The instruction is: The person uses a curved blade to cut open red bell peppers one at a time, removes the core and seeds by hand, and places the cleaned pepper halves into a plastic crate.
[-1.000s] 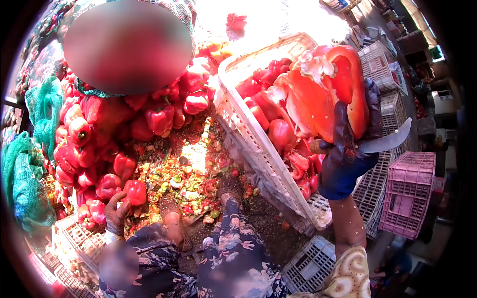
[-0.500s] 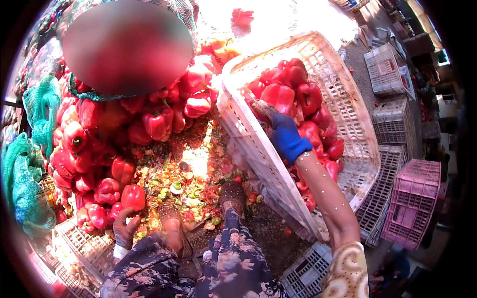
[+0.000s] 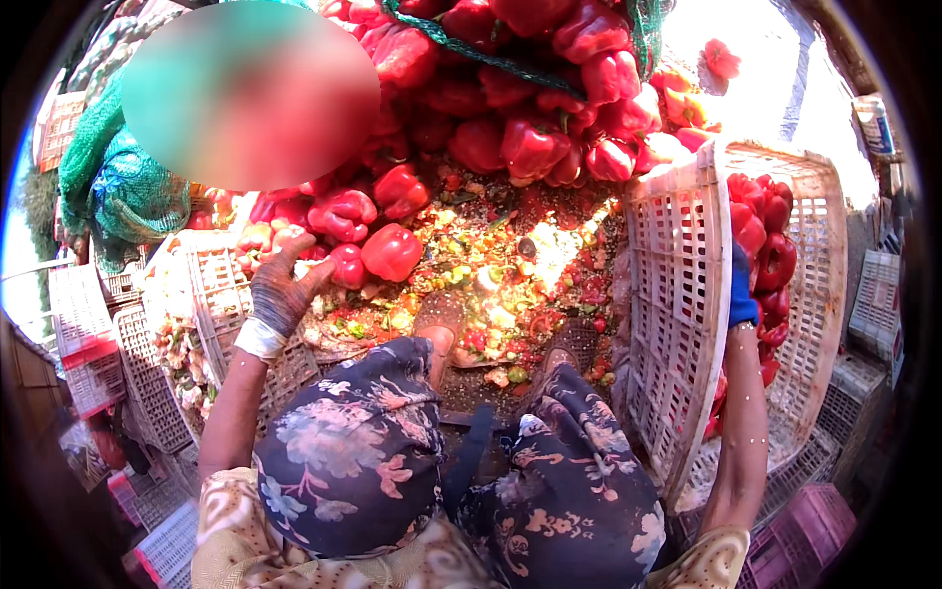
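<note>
My left hand (image 3: 283,293), in a dark, stained glove with a white band at the wrist, reaches towards the near edge of the pepper heap. Its fingers are apart and hold nothing. Close to its fingertips lie a red bell pepper (image 3: 345,266) and a larger, glossy bell pepper (image 3: 392,252). On the right, a tall white plastic crate (image 3: 675,294) stands tilted, with red bell peppers (image 3: 775,260) inside. My right hand (image 3: 743,294), in a blue glove, is down in this crate beside the peppers. The crate's near wall hides its fingers.
A big heap of red bell peppers (image 3: 481,142) spills from green netting (image 3: 137,191) ahead. Seeds and pepper scraps (image 3: 471,265) cover the floor around my feet. A white crate (image 3: 221,294) holding scraps stands left, and a pink crate (image 3: 805,535) stands lower right.
The view has swung left, so the heap and crate appear farther right. My right hand, visible on the peppers before, is now mostly behind the crate wall. My left hand stays near the heap's edge.
</note>
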A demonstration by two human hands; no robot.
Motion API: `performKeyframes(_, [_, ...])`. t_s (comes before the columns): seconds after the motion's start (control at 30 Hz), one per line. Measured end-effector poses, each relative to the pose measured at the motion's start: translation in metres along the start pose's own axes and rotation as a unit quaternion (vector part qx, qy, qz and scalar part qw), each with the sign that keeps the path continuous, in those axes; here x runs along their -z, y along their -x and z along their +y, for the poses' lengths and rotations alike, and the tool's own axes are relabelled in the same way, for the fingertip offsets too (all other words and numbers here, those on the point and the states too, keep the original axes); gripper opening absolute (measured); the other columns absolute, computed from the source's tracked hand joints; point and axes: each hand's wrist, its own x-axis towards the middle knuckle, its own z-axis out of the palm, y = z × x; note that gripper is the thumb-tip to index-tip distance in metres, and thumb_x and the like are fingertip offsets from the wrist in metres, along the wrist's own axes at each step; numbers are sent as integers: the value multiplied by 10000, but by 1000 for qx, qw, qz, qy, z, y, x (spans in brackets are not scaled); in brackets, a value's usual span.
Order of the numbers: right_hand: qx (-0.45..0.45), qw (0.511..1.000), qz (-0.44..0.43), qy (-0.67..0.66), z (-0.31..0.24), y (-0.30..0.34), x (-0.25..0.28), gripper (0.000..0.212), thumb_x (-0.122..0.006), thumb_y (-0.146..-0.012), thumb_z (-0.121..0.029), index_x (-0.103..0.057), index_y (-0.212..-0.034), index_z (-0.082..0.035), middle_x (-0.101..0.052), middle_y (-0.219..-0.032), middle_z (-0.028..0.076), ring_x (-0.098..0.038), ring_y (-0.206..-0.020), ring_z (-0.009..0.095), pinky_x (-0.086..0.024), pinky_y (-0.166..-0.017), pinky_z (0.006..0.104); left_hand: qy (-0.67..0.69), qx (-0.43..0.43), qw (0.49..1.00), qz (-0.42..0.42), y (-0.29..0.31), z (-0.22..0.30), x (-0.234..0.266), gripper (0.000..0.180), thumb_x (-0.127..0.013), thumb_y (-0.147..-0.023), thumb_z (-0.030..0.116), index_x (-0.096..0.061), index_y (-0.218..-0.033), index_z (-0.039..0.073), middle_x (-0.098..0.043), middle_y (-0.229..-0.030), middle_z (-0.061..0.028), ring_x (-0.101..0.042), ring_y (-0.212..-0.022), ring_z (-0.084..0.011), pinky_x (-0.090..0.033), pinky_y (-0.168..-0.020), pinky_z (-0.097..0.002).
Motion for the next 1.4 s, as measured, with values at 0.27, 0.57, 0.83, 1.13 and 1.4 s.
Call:
performKeyframes(0.27, [26, 980, 135, -143, -154, 59, 47, 440, -529, -919, -78, -531, -1356, -18, -617, -1262, 139, -675, -949, 207, -537, -662, 254, -559, 37, 823, 91, 63, -108, 165, 713, -776, -741, 315, -504, -1334, 28, -616, -1181, -223, -580, -1112, -379, -444, -967, -481])
performKeyframes(0.57, [-101, 983, -56, -139, -228, 120, -64, 452, -546, -913, -63, -504, -1348, 53, -614, -1225, 187, -679, -862, 175, -474, -535, 159, -133, -28, 966, -220, -20, -11, -90, 818, -771, -766, 370, -410, -1402, 3, -528, -1324, -245, -500, -1235, -398, -423, -1031, -455])
performKeyframes(0.83, [-215, 925, -155, -271, -184, 122, -116, 379, -516, -984, -101, -526, -1350, -1, -612, -1260, 146, -664, -915, 139, -467, -586, 167, -42, 94, 948, -301, -48, 0, -141, 934, -897, -523, 364, -458, -1270, 16, -549, -1277, -242, -559, -1172, -402, -463, -998, -429])
performKeyframes(1.13, [-296, 876, -321, -206, -132, 127, -180, 365, -558, -994, -201, -563, -1336, -74, -670, -1154, 99, -668, -817, 96, -452, -480, 182, -38, 73, 949, -304, -42, 4, -156, 1104, -939, -472, 374, -416, -1384, 38, -481, -1336, -210, -471, -1261, -374, -403, -1077, -422])
performKeyframes(1.4, [-314, 831, -432, -154, -118, 138, -219, 334, -568, -988, -181, -575, -1278, -14, -670, -957, 64, -652, -652, 92, -462, -433, 207, 168, 89, 968, -165, -19, 28, -164, 1084, -954, -397, 368, -470, -1312, 44, -525, -1255, -193, -524, -1178, -359, -444, -1039, -419])
